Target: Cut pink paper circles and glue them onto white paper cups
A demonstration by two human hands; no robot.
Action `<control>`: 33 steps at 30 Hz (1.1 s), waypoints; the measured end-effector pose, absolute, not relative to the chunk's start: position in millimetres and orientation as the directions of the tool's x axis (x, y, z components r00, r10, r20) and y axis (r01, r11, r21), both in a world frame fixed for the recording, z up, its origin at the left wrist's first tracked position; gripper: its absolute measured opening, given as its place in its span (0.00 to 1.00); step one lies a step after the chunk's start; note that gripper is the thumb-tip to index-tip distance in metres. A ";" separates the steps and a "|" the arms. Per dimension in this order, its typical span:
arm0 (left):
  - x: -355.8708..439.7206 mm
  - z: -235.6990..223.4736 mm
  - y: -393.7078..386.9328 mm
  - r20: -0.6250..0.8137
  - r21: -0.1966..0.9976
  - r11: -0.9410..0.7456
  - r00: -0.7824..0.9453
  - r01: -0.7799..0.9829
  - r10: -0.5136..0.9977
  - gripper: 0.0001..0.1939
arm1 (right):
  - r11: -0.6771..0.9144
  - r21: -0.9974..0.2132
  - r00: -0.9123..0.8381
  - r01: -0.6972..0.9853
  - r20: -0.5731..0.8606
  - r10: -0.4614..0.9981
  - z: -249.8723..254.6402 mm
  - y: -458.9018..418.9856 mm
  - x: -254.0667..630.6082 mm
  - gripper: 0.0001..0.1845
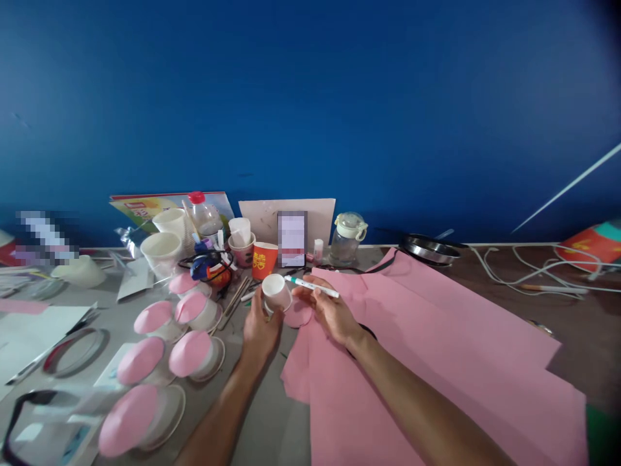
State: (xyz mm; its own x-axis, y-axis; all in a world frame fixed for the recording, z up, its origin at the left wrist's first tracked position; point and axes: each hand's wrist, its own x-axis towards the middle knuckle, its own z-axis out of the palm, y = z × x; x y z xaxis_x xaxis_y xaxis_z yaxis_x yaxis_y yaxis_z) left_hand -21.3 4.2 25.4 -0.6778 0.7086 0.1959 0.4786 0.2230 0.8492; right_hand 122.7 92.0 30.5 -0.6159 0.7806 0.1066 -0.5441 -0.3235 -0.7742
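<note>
My left hand (262,327) is closed around the side of a small white paper cup (275,291), which appears to be turned bottom up. In my right hand (334,314) is a white marker (317,287), gripped between thumb and fingers, its green end pointing left toward the cup. A cut pink paper disc (298,316) lies just below, between the two hands. Large pink paper sheets (436,369) spread under my right forearm. On the left stand several inverted paper cups topped with pink paper cones (140,361).
Behind my hands stand a red cup (264,260), a propped phone (292,239), a glass jar (348,238) and a glue gun (208,266). Stacked white cups (162,254) are at back left. A tape roll (75,353) lies far left; white cables (538,272) run at right.
</note>
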 end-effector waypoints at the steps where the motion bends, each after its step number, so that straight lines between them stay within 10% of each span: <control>1: -21.3 25.1 4.3 0.186 0.845 0.225 -0.661 0.485 0.727 0.30 | -0.306 -0.782 -0.615 -0.544 0.123 0.779 29.6 91.2 122.2 0.19; 10: -24.6 36.0 4.1 0.033 0.996 0.034 -0.692 0.083 0.721 0.25 | -0.334 -0.637 -0.524 -0.695 0.132 0.841 42.7 100.9 131.8 0.19; 17: -8.8 50.8 -9.3 -0.152 0.892 -0.039 -0.379 -0.451 0.913 0.22 | -0.220 -0.679 -0.451 -0.701 0.182 0.873 52.1 106.3 138.4 0.16; 23: 13.1 51.4 -17.1 -0.229 0.855 0.139 -0.124 -0.499 0.965 0.24 | 0.195 -0.915 -0.471 -0.354 0.354 0.808 59.4 79.2 137.3 0.22; 33: 14.6 53.7 -23.6 -0.094 0.936 0.050 -0.111 -0.348 0.989 0.38 | 0.468 -0.863 -0.407 -0.190 0.503 0.763 51.1 68.9 136.0 0.20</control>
State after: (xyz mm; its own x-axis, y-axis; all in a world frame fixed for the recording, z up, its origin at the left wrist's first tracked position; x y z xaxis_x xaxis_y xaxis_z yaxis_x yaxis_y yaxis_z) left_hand 14.6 -23.6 53.7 -0.1113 0.9893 -0.0944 -0.3481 0.0502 0.9361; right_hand 136.0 68.9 51.1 -0.4066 0.7625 0.5033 -0.1902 0.4681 -0.8629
